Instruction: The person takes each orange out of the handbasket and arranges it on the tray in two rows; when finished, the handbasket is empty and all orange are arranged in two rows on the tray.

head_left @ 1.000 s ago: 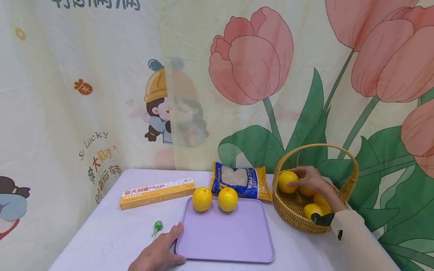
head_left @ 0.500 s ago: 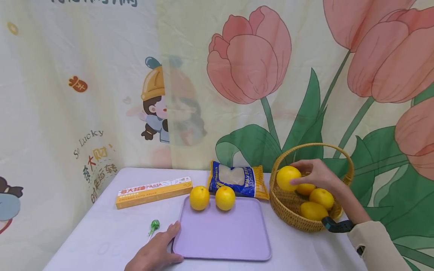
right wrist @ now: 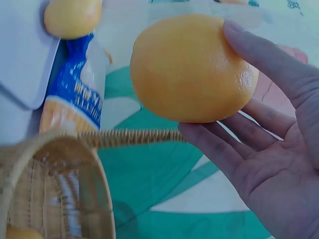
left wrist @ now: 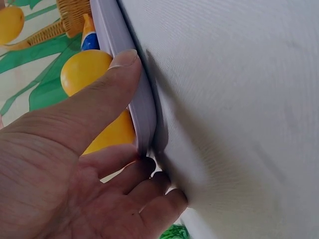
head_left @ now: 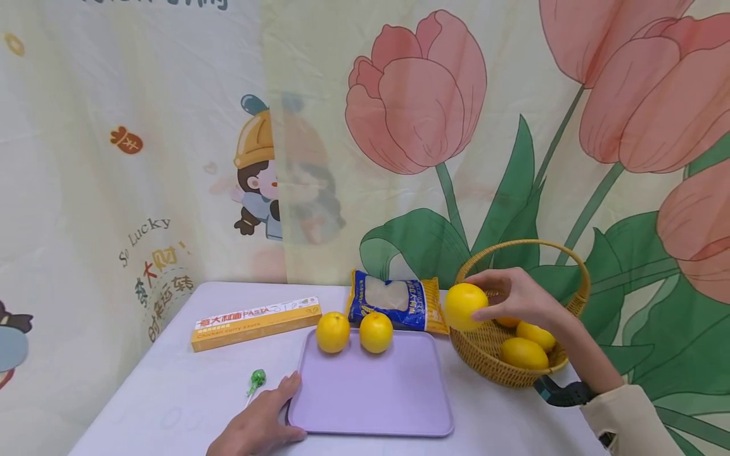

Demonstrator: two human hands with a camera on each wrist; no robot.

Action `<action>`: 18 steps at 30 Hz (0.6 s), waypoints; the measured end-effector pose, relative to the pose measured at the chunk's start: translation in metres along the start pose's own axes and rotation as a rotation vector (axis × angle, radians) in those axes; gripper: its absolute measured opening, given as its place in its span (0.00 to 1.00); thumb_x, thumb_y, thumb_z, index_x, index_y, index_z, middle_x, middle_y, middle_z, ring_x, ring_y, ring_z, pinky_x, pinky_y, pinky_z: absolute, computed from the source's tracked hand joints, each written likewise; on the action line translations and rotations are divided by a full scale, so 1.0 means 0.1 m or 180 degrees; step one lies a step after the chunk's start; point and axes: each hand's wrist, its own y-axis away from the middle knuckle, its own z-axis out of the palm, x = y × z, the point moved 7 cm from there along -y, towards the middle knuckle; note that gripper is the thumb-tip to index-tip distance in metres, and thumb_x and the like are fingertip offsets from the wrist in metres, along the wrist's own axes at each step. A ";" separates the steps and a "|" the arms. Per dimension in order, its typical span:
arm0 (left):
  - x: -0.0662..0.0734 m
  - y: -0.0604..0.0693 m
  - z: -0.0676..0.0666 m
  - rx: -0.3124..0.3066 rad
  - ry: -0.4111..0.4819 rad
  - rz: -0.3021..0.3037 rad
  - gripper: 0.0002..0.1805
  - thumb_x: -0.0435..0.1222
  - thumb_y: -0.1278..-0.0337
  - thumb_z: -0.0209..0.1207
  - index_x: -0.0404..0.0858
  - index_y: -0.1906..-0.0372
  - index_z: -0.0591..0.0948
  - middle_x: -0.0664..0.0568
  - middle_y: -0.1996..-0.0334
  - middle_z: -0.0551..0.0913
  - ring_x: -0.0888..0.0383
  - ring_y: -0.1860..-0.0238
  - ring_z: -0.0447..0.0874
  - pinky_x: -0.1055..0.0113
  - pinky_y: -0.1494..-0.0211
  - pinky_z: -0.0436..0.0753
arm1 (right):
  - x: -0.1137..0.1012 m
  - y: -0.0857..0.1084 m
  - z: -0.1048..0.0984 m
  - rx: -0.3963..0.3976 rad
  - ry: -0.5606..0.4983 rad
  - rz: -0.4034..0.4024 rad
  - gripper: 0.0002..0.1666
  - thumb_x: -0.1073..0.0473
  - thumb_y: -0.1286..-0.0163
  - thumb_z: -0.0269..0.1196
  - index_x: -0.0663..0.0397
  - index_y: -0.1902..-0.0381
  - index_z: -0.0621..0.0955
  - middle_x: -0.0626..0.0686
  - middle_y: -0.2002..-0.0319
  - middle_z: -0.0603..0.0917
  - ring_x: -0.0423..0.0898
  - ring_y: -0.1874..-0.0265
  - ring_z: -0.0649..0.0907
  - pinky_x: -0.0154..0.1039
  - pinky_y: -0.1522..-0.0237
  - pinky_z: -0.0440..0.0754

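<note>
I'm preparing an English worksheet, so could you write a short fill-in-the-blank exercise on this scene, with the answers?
1. The right hand holds a yellow fruit near the wicker ____.
2. The left hand touches a tray bearing ____ yellow fruits.
3. The long box carries the English word ____ in large capitals.
4. The wrapped head of the lollipop is ____ in colour.

Missing words: basket; two; PASTA; green.
</note>
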 end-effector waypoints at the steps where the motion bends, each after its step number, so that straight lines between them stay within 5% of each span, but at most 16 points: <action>1: 0.00 0.00 0.00 0.0004 0.0004 -0.0008 0.56 0.40 0.55 0.84 0.34 0.19 0.69 0.34 0.19 0.66 0.30 0.21 0.65 0.28 0.23 0.67 | -0.02 -0.03 0.04 -0.0019 -0.0036 -0.0025 0.34 0.59 0.38 0.82 0.65 0.37 0.84 0.61 0.44 0.90 0.51 0.50 0.90 0.36 0.49 0.91; 8: -0.02 0.00 0.01 -0.0025 0.0043 -0.0051 0.57 0.42 0.55 0.84 0.35 0.19 0.68 0.34 0.19 0.67 0.30 0.23 0.67 0.28 0.23 0.67 | -0.10 -0.21 0.31 -0.0186 -0.0182 -0.0105 0.36 0.60 0.39 0.82 0.68 0.37 0.83 0.63 0.44 0.89 0.54 0.51 0.91 0.42 0.49 0.93; 18: -0.03 0.00 0.03 -0.0054 0.0085 -0.0122 0.57 0.41 0.55 0.84 0.35 0.18 0.68 0.34 0.20 0.66 0.30 0.21 0.64 0.28 0.22 0.66 | 0.05 -0.45 0.72 -0.0482 -0.0372 -0.0008 0.34 0.59 0.39 0.83 0.65 0.38 0.85 0.60 0.45 0.89 0.56 0.49 0.88 0.42 0.49 0.93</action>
